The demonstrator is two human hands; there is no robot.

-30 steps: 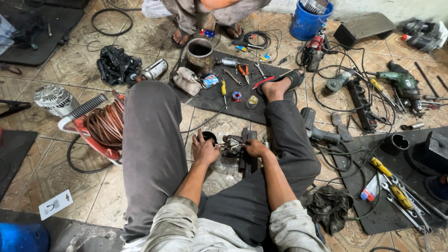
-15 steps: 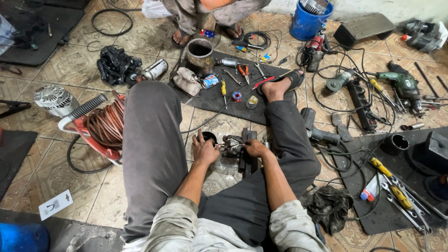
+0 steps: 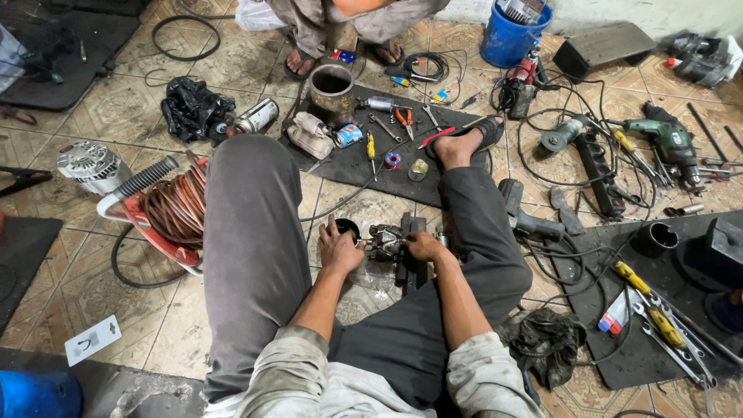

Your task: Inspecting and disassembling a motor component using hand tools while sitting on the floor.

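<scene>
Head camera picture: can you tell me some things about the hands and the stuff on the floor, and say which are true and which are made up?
1. Both hands are on a small metal motor part between the legs. True: left hand, right hand, motor part.
2. The bucket is red. False: the bucket is blue.
3. A coil of orange cable lies beside the left leg. True: cable.
4. The green drill is in the right hand. False: the drill lies on the floor, far off.

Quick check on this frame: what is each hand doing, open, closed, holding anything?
Left hand: fingers curled over a small black round part; firm grip cannot be told.
Right hand: closed on the small metal motor assembly on the floor.
</scene>
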